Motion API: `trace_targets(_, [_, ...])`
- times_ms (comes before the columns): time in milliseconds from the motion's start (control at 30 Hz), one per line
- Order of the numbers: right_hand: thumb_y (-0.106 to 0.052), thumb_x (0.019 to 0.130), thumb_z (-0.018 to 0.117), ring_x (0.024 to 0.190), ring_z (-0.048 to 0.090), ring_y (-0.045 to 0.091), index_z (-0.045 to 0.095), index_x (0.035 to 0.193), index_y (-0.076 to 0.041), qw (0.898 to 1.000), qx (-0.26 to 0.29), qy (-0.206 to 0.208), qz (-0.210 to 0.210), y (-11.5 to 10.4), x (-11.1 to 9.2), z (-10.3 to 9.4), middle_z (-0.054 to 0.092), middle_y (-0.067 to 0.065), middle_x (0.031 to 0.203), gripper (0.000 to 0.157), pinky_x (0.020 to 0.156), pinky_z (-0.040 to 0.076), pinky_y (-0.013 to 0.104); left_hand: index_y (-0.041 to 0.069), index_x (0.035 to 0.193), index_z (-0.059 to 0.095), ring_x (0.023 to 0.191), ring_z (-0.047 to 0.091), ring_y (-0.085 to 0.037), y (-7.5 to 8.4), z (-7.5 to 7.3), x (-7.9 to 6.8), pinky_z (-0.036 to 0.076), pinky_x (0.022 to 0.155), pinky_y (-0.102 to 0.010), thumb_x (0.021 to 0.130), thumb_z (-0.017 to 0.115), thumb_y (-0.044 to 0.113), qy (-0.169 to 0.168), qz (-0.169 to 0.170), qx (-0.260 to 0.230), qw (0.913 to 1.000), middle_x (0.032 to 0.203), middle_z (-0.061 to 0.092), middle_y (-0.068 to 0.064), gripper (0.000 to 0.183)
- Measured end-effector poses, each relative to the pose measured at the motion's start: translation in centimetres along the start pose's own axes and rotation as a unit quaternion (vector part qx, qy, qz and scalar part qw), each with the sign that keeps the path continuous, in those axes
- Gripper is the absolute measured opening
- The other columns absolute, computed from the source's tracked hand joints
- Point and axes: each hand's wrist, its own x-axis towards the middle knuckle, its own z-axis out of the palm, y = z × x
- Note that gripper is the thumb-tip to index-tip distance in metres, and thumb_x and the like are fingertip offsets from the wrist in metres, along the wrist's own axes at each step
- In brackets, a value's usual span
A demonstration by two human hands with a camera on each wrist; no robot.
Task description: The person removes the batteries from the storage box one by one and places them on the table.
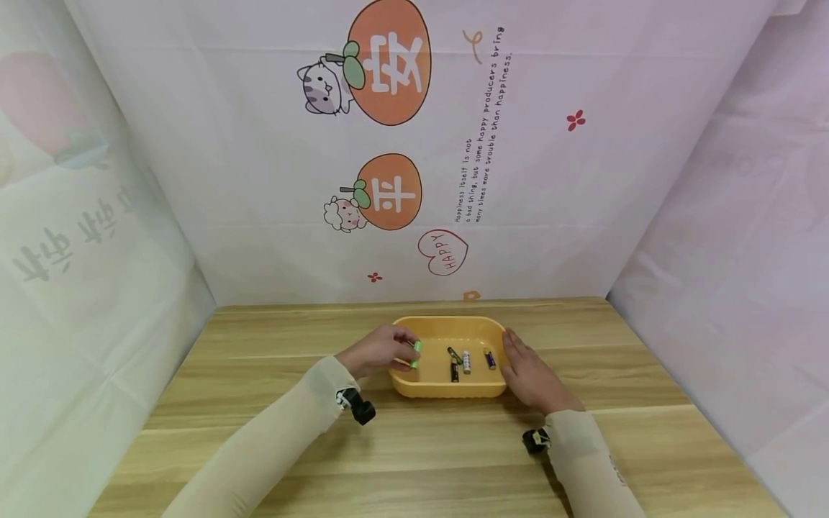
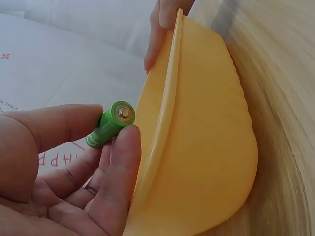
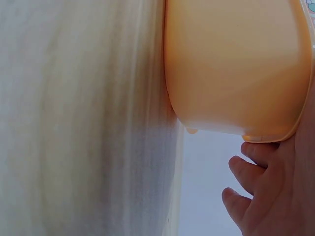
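Item 1: bright green battery [image 2: 104,129], one. The left hand [image 1: 388,349] is pinching its barrel between thumb and fingers, holding it just inside the left edge of the tray [image 1: 449,392]; its metal button end is showing in the left wrist view. Handling, as judged: light, rigid, smooth-sleeved, prone to rolling or slipping; best taken across mid-barrel, as the hand is doing.

Item 2: loose batteries, four, lying on the tray floor. A dark green one [image 1: 454,354] and a black one [image 1: 455,370] are lying close together near the middle; a white one [image 1: 466,362] is lying just beside them; a blue one [image 1: 490,359] is lying toward the right edge.

Item 3: yellow tray, standing near the far edge of the wooden table [image 1: 447,460]. Probably light, stiff plastic, apt to slide; best steadied by the rim. The right hand [image 1: 534,378] is resting against its right edge, fingers extended, not gripping.
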Motion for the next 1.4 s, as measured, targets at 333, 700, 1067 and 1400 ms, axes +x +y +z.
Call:
trace_targets(333, [-0.019,0.102,0.037,0.144,0.016,0.038,0.014,0.152,0.005,1.0,0.001,-0.003,0.007,0.0,0.1,-0.2,0.01,0.019,0.16,0.06,0.114,0.02,0.053,-0.01,0.125,0.053,0.085,0.065,-0.023,0.2,-1.3,-1.0,0.054,0.085,-0.047,0.092,0.066,0.004,0.008,0.0,0.01,0.9999,0.103,0.06,-0.017,0.038])
trace_targets(700, [-0.019,0.103,0.035,0.144,0.015,0.037,0.014,0.152,0.005,1.0,-0.001,-0.006,0.007,0.0,0.2,-0.2,0.01,0.02,0.159,0.058,0.114,0.019,0.053,-0.006,0.119,0.058,0.087,0.065,-0.024,-0.3,-2.6,-1.9,0.055,0.084,-0.045,0.092,0.066,0.002,0.024,0.004,0.0,0.9997,0.103,0.06,-0.018,0.029])
trace_targets(1067, [-0.02,0.103,0.035,0.144,0.014,0.038,0.013,0.152,0.005,1.0,0.002,-0.008,0.008,0.2,0.0,0.1,0.009,0.019,0.16,0.059,0.114,0.018,0.053,-0.01,0.129,0.052,0.09,0.066,-0.024,-1.2,-3.9,-2.7,0.05,0.091,-0.052,0.094,0.063,0.003,0.026,-0.009,0.008,0.9996,0.107,0.06,-0.02,0.039])
trace_targets(1400, [-0.019,0.103,0.038,0.144,0.015,0.038,0.013,0.152,0.005,1.0,0.003,-0.006,0.004,0.1,0.0,0.1,0.009,0.02,0.159,0.06,0.114,0.019,0.054,-0.004,0.129,0.055,0.092,0.064,-0.025,-2.0,-5.2,-3.0,0.051,0.09,-0.049,0.092,0.066,0.006,0.062,-0.026,0.007,0.9977,0.108,0.058,-0.017,0.04])
